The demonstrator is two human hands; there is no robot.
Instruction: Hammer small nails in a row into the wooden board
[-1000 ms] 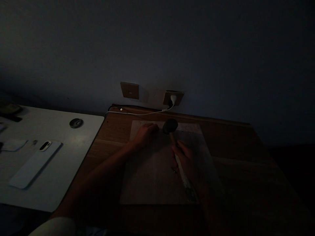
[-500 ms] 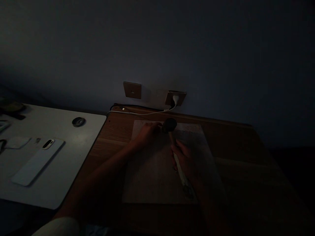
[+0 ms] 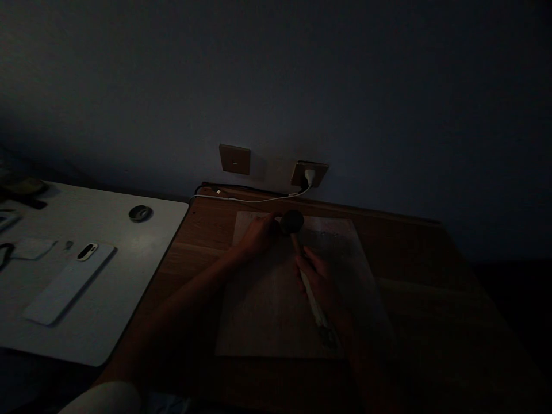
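Note:
My right hand (image 3: 317, 273) is wrapped round the pale handle of a mallet (image 3: 292, 222) with a dark round head. The handle slants down towards me, and its butt end shows below my hand. Just left of the mallet head is my left hand (image 3: 260, 234), its fingers bent and pressed together over the far part of a board (image 3: 267, 322). What those fingers hold, if anything, is hidden in the dark beside the mallet head. The flat, pale board lies on the wooden table (image 3: 194, 230) under both hands.
At left a white table (image 3: 142, 253) bears a light phone (image 3: 71, 284), a roll of tape (image 3: 140, 213) and a crumpled white piece (image 3: 32, 248). Along the wall runs a white cable (image 3: 254, 200) to a plug in a socket (image 3: 309, 174). The light is very dim.
The mallet head has shifted slightly left and down, closer to my left hand, along with my right hand. My left hand stays at about the same spot on the board.

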